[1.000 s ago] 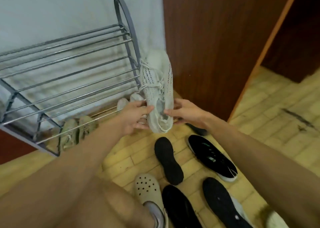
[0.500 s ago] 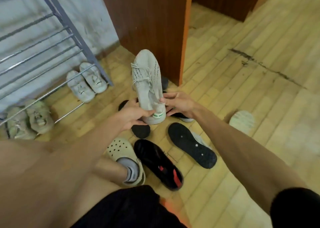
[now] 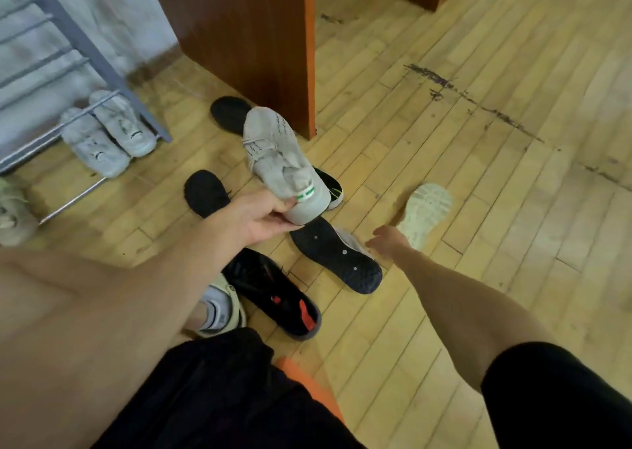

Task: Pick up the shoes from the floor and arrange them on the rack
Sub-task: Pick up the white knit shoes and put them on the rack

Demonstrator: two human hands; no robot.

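Left grip pinches the pale knit sneaker by its heel, aloft; my right hand, fingers spread, nears its overturned mate on the floor. Light, soft: I'd take the heel.

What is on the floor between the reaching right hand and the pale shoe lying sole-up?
Nothing: in the head view the right hand is right beside the sole-up pale shoe, with only bare wooden floor around them.

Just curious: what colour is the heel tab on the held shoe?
Green and white heel tab, head view.
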